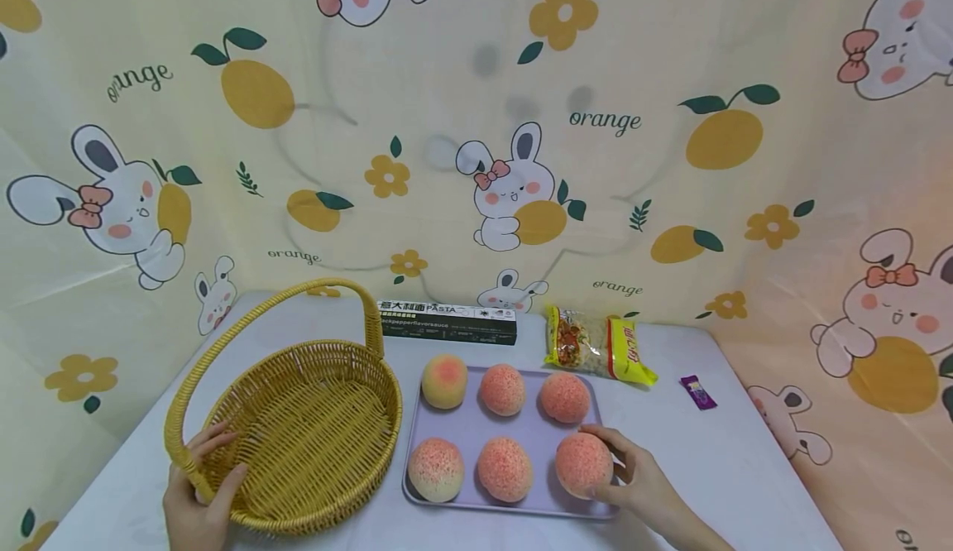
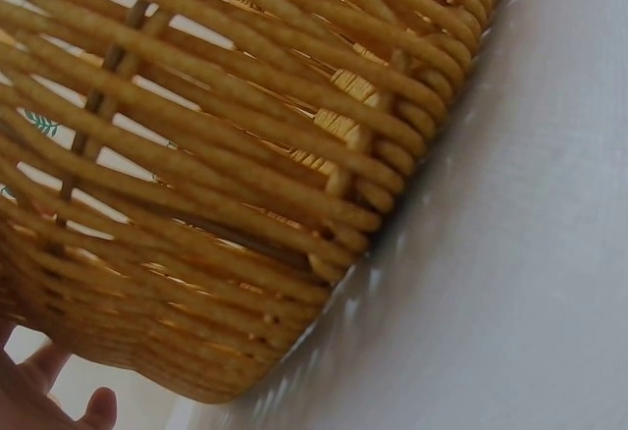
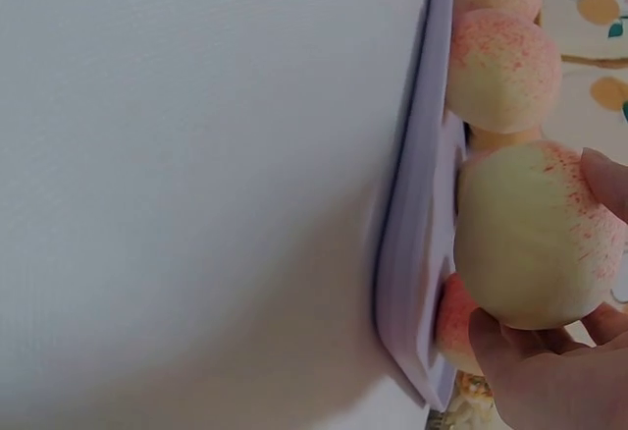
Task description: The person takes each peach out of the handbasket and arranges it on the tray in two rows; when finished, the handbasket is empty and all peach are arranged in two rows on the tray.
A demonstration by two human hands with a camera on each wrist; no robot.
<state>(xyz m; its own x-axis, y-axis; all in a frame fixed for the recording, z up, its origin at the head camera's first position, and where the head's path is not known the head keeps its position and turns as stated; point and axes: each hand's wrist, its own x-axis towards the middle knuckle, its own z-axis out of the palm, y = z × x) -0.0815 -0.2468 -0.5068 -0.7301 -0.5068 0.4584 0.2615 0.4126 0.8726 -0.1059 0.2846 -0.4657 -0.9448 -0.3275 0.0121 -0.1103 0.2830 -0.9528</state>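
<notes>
Gripping that near-right peach (image 1: 583,463) loosely, the right hand (image 1: 640,478) could drop it onto the tray (image 1: 476,427); left hand (image 1: 195,493) clutches the basket (image 1: 313,443) rim, could tip it.

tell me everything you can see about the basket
The basket is a round, shallow one woven from yellow wicker-like strands, with an arched handle standing upright over it. Nothing lies inside. It sits on the pale table, left of the lilac tray of peaches, their edges close together. The left hand grips its near rim, where the handle joins.
</notes>
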